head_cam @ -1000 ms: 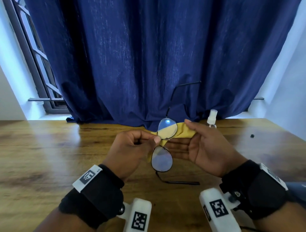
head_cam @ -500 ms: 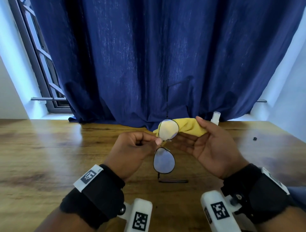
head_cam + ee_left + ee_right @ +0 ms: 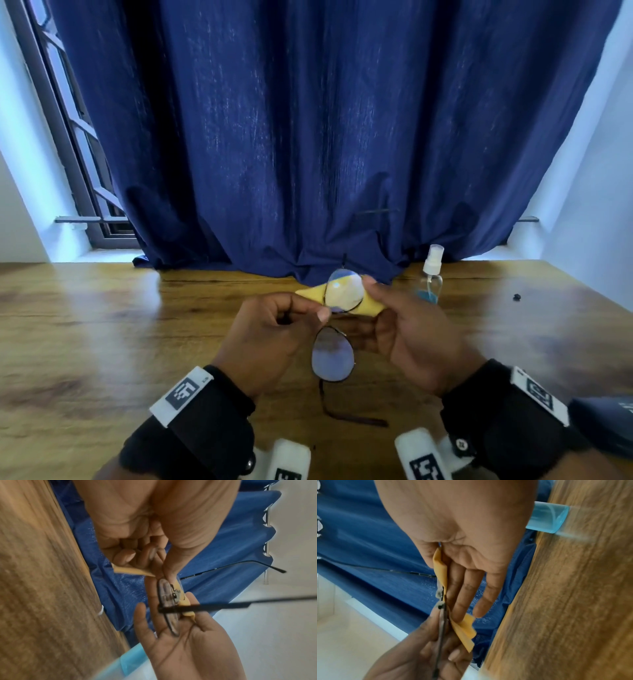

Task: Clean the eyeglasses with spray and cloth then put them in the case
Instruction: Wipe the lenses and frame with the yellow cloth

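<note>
Wrist bands (image 3: 181, 394) with square marks sit closest, one on each arm. Past them, the left hand (image 3: 270, 337) is curled up and pinches the glasses (image 3: 334, 353) at the thin middle bar between the two lenses, holding them up over the wooden table (image 3: 102, 342). The right hand (image 3: 407, 335) has its thumb on the far lens and its straight fingers behind it, squeezing the yellow cloth (image 3: 371, 301) onto the glass. I think the glasses are light, thin and easy to bend or scratch, so the frame edge is the safe place to hold, not the glass. The cloth is soft and floppy. Farther back stands the spray bottle (image 3: 432, 274), near the blue curtain (image 3: 308, 137). A dark thing at the right edge may be the case (image 3: 603, 425), but it is cut off. One arm of the glasses is hard to see against the curtain.
</note>
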{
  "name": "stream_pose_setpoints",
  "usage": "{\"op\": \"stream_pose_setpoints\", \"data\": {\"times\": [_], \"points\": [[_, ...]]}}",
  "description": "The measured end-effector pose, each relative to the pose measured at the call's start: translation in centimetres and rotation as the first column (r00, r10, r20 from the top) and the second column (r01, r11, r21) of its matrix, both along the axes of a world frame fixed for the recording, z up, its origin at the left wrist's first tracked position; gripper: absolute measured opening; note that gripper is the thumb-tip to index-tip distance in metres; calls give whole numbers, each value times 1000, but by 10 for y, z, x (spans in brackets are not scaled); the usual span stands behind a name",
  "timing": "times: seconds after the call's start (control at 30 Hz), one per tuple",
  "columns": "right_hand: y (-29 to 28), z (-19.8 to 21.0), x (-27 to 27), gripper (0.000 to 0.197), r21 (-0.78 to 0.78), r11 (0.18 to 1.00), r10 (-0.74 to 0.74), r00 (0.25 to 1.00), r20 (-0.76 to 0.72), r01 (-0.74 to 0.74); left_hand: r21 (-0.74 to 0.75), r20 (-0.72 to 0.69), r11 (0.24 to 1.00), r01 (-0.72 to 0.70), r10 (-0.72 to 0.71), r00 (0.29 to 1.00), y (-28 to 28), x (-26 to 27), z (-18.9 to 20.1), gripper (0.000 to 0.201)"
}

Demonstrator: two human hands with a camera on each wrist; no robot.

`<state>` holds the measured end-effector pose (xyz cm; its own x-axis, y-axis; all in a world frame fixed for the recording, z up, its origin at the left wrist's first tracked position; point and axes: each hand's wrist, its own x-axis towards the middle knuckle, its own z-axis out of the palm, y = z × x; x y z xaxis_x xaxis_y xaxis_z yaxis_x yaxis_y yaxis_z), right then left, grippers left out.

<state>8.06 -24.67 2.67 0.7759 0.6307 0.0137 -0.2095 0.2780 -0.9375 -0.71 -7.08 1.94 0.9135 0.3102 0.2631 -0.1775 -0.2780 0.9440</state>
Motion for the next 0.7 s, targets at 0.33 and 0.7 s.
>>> {"op": "stream_pose_setpoints", "data": {"times": [0.33,0.7], "points": [[-11,12,6,41,39,975,-220,944,245,217,-43,18,998,-37,38,999,-3,2,-8,10],[-36,22,20,29,-58,839,-445,743,500,541,-220,-12,972,-83,83,997,18,13,-15,15]]}}
